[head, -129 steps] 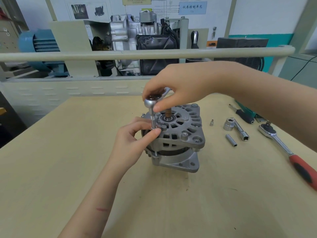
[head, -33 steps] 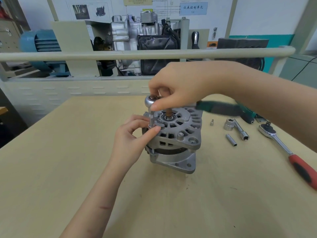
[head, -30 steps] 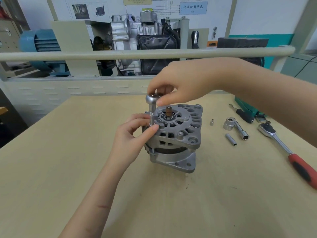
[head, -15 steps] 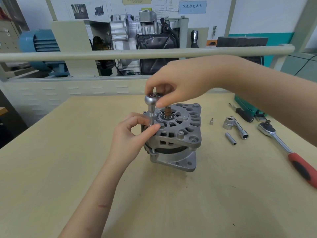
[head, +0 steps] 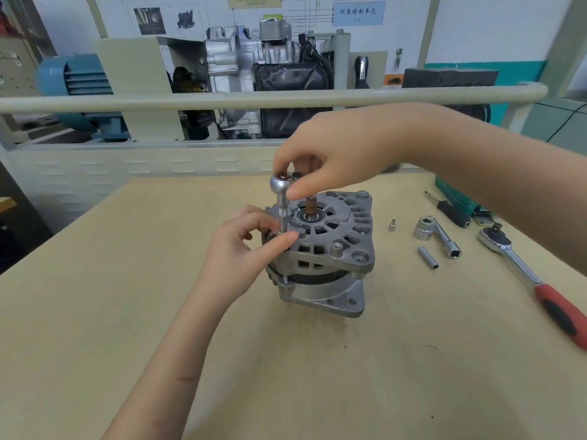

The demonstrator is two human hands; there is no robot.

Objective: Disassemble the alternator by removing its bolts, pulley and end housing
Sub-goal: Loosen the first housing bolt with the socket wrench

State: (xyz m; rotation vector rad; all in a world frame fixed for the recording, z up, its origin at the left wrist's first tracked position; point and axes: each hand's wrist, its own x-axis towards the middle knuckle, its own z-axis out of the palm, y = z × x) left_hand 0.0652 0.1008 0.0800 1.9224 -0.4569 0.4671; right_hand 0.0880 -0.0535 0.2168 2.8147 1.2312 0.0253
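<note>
A grey alternator point(head: 330, 246) stands upright on the wooden table point(head: 127, 296), its shaft point(head: 312, 207) pointing up. A small silver ratchet point(head: 279, 185) with a socket extension stands vertically on a bolt at the housing's left rim. My right hand point(head: 330, 157) holds the ratchet head from above with its fingertips; the handle is hidden behind the hand. My left hand point(head: 244, 249) pinches the lower end of the extension and rests against the housing.
To the right lie a small socket point(head: 392, 225), a large socket on a bar point(head: 440, 235), a long socket point(head: 428, 257), a red-handled ratchet point(head: 536, 281) and a screwdriver point(head: 449, 209). A rail point(head: 158, 101) and machinery stand behind the table.
My right hand has kept working the ratchet on the same bolt; its green handle swung out to the right a second ago and is hidden again. The alternator turned slightly. My left hand stayed put.
</note>
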